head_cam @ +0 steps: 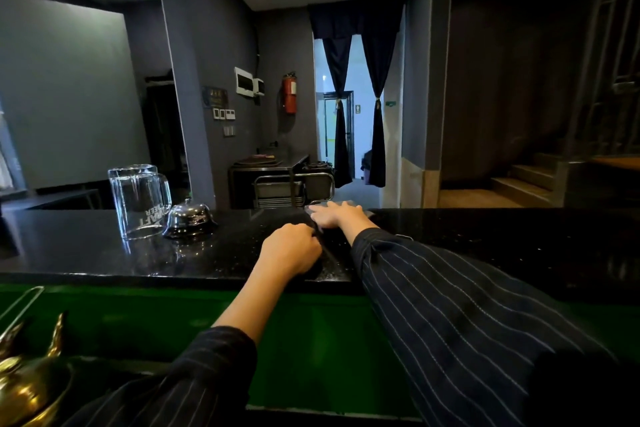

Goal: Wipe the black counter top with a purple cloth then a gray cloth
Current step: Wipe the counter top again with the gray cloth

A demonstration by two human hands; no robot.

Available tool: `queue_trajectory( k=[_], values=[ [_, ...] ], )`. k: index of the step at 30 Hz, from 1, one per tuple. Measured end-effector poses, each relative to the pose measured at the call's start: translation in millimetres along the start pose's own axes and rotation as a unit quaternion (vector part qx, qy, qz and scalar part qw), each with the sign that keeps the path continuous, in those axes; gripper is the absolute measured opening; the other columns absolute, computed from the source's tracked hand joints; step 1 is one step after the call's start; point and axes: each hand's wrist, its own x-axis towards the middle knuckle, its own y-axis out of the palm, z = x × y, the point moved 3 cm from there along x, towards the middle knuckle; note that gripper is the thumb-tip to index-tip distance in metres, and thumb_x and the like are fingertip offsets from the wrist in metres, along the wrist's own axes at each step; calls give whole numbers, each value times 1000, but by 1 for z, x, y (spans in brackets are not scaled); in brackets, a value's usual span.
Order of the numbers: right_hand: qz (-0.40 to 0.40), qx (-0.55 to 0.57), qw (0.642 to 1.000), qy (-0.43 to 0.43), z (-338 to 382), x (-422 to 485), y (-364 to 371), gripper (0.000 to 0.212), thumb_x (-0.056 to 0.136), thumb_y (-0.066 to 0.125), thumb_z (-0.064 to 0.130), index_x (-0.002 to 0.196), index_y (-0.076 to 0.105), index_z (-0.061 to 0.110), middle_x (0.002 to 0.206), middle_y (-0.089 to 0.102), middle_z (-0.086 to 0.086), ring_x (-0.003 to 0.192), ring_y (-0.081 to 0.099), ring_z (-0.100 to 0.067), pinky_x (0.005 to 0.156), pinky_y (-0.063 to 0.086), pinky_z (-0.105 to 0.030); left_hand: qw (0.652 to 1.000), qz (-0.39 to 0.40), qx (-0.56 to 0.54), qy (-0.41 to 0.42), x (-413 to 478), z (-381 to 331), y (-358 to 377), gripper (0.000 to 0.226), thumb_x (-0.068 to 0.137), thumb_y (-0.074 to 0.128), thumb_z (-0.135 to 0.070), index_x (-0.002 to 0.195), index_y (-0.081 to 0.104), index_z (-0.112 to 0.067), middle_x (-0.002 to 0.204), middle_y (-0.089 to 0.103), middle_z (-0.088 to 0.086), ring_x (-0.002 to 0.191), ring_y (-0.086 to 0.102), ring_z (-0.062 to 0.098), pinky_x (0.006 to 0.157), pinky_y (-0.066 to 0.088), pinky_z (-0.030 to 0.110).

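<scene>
The black counter top runs across the view at mid height. My right hand lies flat with fingers spread on a gray cloth at the counter's far edge. Closer to me, my left hand is curled and grips a dark cloth that lies in a crumpled strip on the counter between both hands. Its colour is hard to tell in this dim light. Most of the gray cloth is hidden under my right hand.
An upside-down glass beer mug and a metal service bell stand on the counter left of my hands. A brass ornament sits at bottom left, below a green panel under the counter's near edge.
</scene>
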Motion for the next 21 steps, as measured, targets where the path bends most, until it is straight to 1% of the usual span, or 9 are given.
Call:
queue_trajectory(
  k=[3, 5, 7, 9, 12, 16, 18, 21],
  values=[
    [-1, -1, 1000, -4, -3, -8, 2, 57, 99, 34, 44, 153, 17, 41, 164, 14, -4, 148, 10, -39, 114, 10, -61, 1000, 7, -10, 2, -7, -3, -4, 41, 93, 37, -25, 127, 57, -17, 126, 61, 12, 111, 58, 31, 93, 48, 39],
    [6, 7, 1000, -11, -12, -17, 2, 57, 99, 30, 49, 154, 16, 42, 164, 11, -2, 149, 8, -38, 114, 8, -63, 1000, 17, -17, 0, -12, -3, -8, 42, 94, 36, -23, 132, 55, -17, 132, 58, 13, 116, 55, 31, 97, 46, 39],
    [9, 11, 1000, -3, -36, -30, 0, 58, 98, 24, 57, 153, 14, 44, 165, 8, -1, 149, 6, -39, 115, 7, -66, 999, 29, -22, -1, -17, -4, -11, 44, 96, 35, -22, 137, 50, -17, 138, 53, 13, 121, 52, 31, 102, 43, 38],
    [12, 11, 1000, 20, -73, -43, -1, 59, 97, 20, 60, 153, 12, 45, 165, 6, 0, 150, 4, -39, 115, 5, -67, 999, 42, -20, -3, -21, -4, -11, 45, 97, 33, -23, 139, 46, -17, 141, 50, 12, 126, 49, 30, 105, 40, 38],
    [13, 14, 997, 68, -138, -64, -5, 57, 99, 18, 58, 154, 10, 43, 165, 1, 0, 150, 1, -37, 114, 3, -66, 999, 47, -10, -8, -21, -2, -11, 45, 97, 33, -24, 140, 45, -18, 144, 47, 10, 131, 45, 29, 108, 36, 38],
    [-2, 26, 991, 132, -210, -84, -14, 55, 100, 17, 57, 154, 12, 44, 165, 1, 2, 150, -1, -35, 115, 2, -61, 999, 36, -3, -12, -17, -5, -13, 44, 97, 35, -24, 139, 47, -19, 143, 49, 11, 129, 46, 29, 106, 37, 36],
    [-3, 25, 989, 146, -224, -89, -13, 55, 101, 18, 56, 154, 12, 44, 165, 2, 2, 151, 0, -34, 116, 3, -60, 999, 30, 2, -15, -16, -6, -11, 45, 96, 35, -24, 138, 48, -20, 142, 49, 12, 128, 47, 30, 104, 38, 36],
    [-13, 21, 986, 163, -226, -90, -6, 55, 100, 18, 54, 154, 13, 43, 165, 4, 2, 151, 2, -32, 118, 3, -57, 999, 28, 4, -17, -17, -9, -9, 46, 94, 35, -23, 138, 48, -22, 142, 50, 11, 127, 48, 30, 102, 40, 38]
  ],
)
